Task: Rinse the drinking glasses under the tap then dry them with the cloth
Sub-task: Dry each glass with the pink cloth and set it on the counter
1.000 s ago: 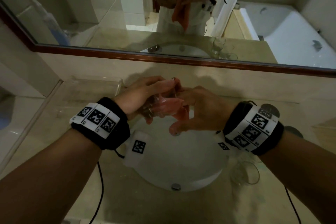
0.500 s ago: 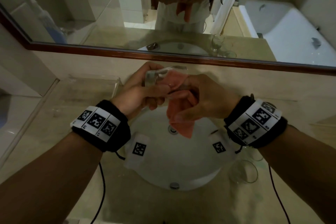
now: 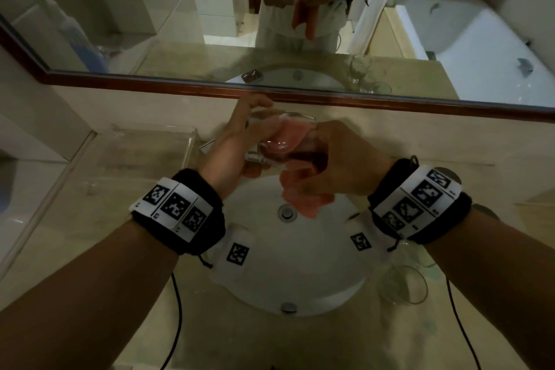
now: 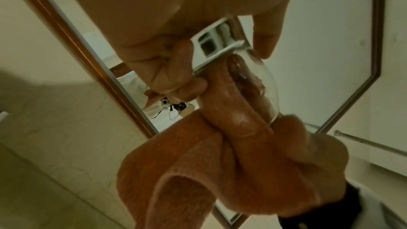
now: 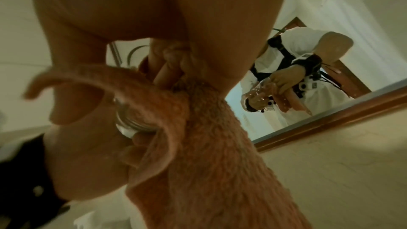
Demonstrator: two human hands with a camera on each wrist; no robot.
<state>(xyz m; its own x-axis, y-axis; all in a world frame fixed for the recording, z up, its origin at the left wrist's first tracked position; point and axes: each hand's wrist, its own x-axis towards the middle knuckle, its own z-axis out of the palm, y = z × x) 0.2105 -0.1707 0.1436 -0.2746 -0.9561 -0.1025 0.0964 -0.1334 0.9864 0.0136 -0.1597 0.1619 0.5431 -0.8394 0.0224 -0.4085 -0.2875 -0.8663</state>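
Beside sink [image 3: 300, 279], empty glass [image 3: 404, 285]; mirror [image 3: 390, 24] behind.

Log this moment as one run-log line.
stage: drying | left hand: grips clear drinking glass | right hand: pushes orange cloth into glass | over white sink

Open sink basin [image 3: 300, 255]; empty drinking glass [image 3: 404, 284] obstructs its right; clear tray [image 3: 192, 141] its left.
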